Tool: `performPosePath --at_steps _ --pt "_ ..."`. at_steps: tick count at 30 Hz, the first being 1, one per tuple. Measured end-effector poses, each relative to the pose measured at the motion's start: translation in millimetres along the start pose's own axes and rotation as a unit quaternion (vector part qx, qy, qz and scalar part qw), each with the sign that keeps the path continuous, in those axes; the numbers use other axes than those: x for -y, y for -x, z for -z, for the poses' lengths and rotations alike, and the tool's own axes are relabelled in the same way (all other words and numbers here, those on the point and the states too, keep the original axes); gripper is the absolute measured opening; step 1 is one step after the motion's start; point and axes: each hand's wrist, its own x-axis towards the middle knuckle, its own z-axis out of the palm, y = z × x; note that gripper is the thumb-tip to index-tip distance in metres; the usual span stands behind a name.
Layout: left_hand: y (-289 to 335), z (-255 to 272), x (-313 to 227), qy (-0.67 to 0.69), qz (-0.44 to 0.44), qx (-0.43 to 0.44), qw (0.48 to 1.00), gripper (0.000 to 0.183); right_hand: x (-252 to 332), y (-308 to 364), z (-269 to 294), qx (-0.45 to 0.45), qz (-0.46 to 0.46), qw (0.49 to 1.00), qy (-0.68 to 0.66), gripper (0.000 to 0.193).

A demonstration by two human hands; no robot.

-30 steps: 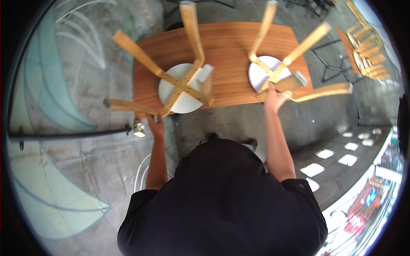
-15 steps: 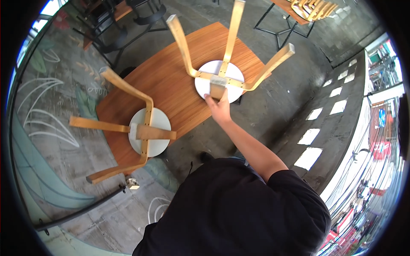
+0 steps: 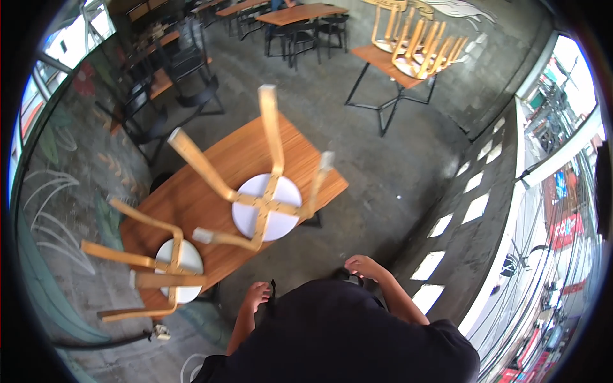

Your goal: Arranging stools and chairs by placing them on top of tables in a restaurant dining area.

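Note:
Two round white-seated stools with pale wooden legs lie upside down on a brown wooden table [image 3: 211,185]. One stool [image 3: 265,204] rests near the table's right end, the other stool [image 3: 169,271] near its left end. My right hand [image 3: 364,265] hangs free in front of my dark shirt, fingers loosely curled, touching nothing. My left hand [image 3: 255,297] is also empty, low beside my body, a short way from the table's near edge.
Grey concrete floor surrounds the table. Farther back stands another table [image 3: 389,60] with several upturned stools, plus dark chairs [image 3: 191,96] and tables at the rear left. A painted glass wall runs along the left, a tiled strip and street at the right.
My right hand has let go of the right stool and dropped to my body. The view has swung away, so the table now sits farther left and the room behind shows.

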Motion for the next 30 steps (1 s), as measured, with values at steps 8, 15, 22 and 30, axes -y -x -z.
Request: performPosePath --at_steps 8,15,22,30 --pt "-38.0 -213.2 -190.2 -0.113 -0.183 0.179 0.960 0.029 -47.1 40.5 158.8 -0.288 0.057 0.939 -0.182 0.019" --pt "-42.7 -323.7 -318.8 -0.081 -0.245 0.283 0.924 0.025 -48.2 45.5 219.6 -0.318 0.044 0.908 -0.270 0.019" --pt "-91.0 -394.9 -420.1 -0.003 -0.244 0.269 0.932 0.027 -48.1 -12.8 303.9 -0.288 0.050 0.909 -0.296 0.021" --pt "-152.6 -422.8 -555.1 -0.026 -0.338 0.187 0.922 0.026 17.4 -111.1 465.1 -0.229 0.061 0.943 -0.234 0.020"
